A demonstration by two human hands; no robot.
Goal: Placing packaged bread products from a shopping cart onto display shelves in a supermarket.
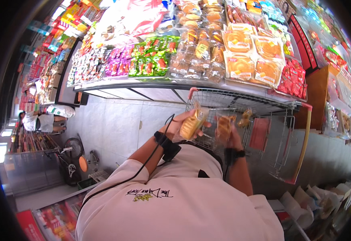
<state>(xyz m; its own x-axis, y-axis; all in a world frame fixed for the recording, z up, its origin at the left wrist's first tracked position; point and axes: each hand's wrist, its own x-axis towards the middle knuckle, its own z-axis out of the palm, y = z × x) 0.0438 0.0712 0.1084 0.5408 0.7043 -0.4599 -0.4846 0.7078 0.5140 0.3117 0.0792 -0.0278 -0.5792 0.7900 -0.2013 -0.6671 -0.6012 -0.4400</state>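
My left hand point(177, 124) is closed around a clear-wrapped bread roll point(192, 123), pale gold with ridges across its top. In my right hand point(237, 138) is a browner wrapped pastry point(224, 126), somewhat blurred. Both packets are held above a wire shopping cart point(205, 97), close to my body. A small wrapped item point(246, 117) shows within the cart's outline, just right of my right hand. The cart has a red plastic panel point(260, 134) and a worn yellow-and-red handle bar point(304, 144) on the right. Black straps circle both wrists.
Ahead stands a display table point(151, 82) with green snack packets point(151, 61), wrapped breads point(190, 57) and large round packaged cakes point(238, 67). A person point(39, 122) stands far left, near a bicycle point(71, 162) and an orange-topped stool point(83, 163). White sacks point(297, 208) sit lower right.
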